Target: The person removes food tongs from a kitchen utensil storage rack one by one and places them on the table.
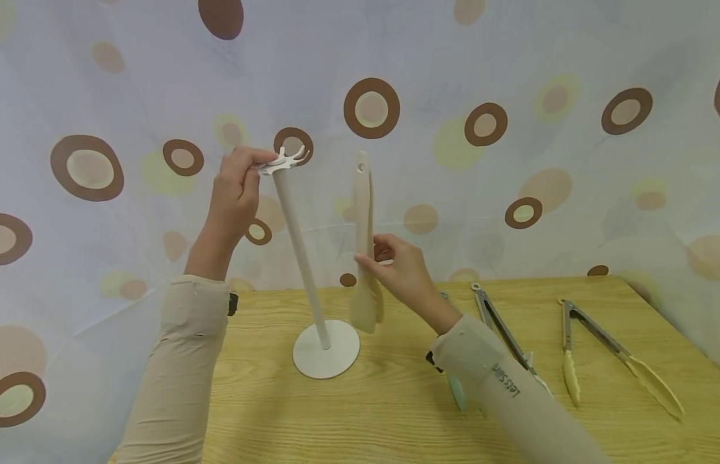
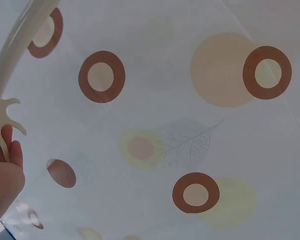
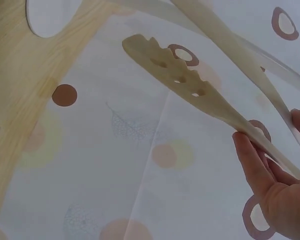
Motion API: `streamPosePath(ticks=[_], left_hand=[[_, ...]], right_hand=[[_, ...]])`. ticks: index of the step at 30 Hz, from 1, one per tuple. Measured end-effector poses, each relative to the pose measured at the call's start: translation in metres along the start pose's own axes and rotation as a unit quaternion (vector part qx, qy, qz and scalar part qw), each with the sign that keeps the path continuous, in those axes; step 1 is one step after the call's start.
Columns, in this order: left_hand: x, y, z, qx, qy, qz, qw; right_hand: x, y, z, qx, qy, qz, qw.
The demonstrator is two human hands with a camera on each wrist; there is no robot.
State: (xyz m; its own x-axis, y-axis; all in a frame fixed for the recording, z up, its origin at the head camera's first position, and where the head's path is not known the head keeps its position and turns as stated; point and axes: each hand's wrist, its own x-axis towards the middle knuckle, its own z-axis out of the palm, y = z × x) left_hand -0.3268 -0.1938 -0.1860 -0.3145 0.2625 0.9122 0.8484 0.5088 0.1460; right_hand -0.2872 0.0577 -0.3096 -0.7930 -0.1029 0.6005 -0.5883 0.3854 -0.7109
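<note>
A white utensil stand (image 1: 302,258) leans up to the left, its round base (image 1: 342,361) over the wooden table. My left hand (image 1: 234,190) pinches the hooked top (image 1: 283,164) of the stand; those hooks (image 2: 1,120) also show in the left wrist view. To the right of the pole, my right hand (image 1: 407,274) grips a pair of cream tongs (image 1: 363,206) by the middle. The tongs hang upright in the air, with the holed end up and the broad ends down. In the right wrist view one arm (image 3: 190,90) ends in a slotted, toothed blade.
Metal-armed tongs with pale yellow tips (image 1: 652,386) lie spread on the wooden table (image 1: 267,412) at the right. Nearer, more grey-armed tongs (image 1: 507,332) and a teal tip (image 1: 457,393) are partly hidden by my right forearm. A patterned curtain (image 1: 429,58) hangs behind.
</note>
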Motion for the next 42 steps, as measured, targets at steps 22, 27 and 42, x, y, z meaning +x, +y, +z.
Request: streamPosePath(ticks=[22,27,42], left_hand=[[0.001,0.001,0.001,-0.005,0.001,-0.01,0.9999],[0.002,0.001,0.001,-0.006,0.002,-0.009,0.9999],[0.002,-0.001,0.001,-0.005,0.001,-0.012,0.9999]], right_hand=[[-0.005,0.036,-0.015,-0.082,-0.075,0.18,0.977],[-0.006,0.042,-0.017,-0.115,-0.108,0.19,0.969],[-0.014,0.057,-0.01,-0.14,-0.159,0.255,0.944]])
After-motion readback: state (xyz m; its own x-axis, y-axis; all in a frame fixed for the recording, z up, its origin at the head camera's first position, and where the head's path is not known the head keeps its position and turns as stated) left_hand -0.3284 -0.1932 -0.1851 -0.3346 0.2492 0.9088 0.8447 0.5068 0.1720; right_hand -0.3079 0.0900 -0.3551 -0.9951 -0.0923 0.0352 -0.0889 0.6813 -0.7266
